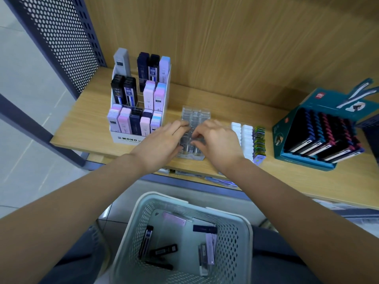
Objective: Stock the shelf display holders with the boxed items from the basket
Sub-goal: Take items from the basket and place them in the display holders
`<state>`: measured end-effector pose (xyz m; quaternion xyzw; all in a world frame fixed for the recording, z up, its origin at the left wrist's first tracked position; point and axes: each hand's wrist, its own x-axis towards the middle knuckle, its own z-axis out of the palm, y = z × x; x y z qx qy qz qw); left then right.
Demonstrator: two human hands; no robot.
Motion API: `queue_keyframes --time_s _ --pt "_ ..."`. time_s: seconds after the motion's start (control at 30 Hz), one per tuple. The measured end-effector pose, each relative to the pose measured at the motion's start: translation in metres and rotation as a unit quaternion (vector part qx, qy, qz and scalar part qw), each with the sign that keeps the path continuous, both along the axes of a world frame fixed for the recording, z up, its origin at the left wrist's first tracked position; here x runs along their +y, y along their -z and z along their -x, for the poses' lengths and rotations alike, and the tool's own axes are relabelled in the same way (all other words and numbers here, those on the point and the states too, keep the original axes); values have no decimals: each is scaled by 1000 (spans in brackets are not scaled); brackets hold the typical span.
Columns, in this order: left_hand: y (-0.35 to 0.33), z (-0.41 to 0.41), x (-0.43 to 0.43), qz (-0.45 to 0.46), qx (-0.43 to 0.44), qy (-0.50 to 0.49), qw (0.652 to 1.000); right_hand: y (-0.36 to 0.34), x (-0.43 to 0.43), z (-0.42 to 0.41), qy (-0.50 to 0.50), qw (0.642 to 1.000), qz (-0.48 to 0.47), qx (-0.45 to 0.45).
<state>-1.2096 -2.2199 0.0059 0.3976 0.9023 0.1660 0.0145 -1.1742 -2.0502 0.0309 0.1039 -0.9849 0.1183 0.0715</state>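
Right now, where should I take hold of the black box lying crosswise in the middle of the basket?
Pinch the black box across its two long edges near mid-length, coming straight down from above: it lies flat, and the basket walls likely block any sideways approach.

Single head-worn view, wide-angle.
Looks forward and down at close range: basket [231, 239] nearest, below; shelf [92, 121] farther, spanning left to right.
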Motion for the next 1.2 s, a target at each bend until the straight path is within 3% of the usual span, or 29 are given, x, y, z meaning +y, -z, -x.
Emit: queue_keyframes --time_s 0.27,0.47,0.6,0.7,0.87,1.03,1.2 --pt "-3 -2 -2 19 0 2 1000 -5 -2 -17 -8 995 -58 84" --pt "7 -56 -18 -87 38 -52 994 2 -2 -61 -51 993 -28 99" --pt "44 -112 -31 -65 -39 -22 997 46 4 -99 -127 992 -21 8" --pt "83 -145 -38 0 -139 -30 990 91 8 -126 -126 987 -16 -95" --pt "135 -169 -38 66 -332 -111 935 156 -7 -171 -52 969 22 -242" --pt "174 -158 -26 109 -343 -86 929 200 -12 -197 110 919 30 -376" --pt "199 -150 -17 148 -332 -65 929 225 -9 -203 189 911 -10 -366"
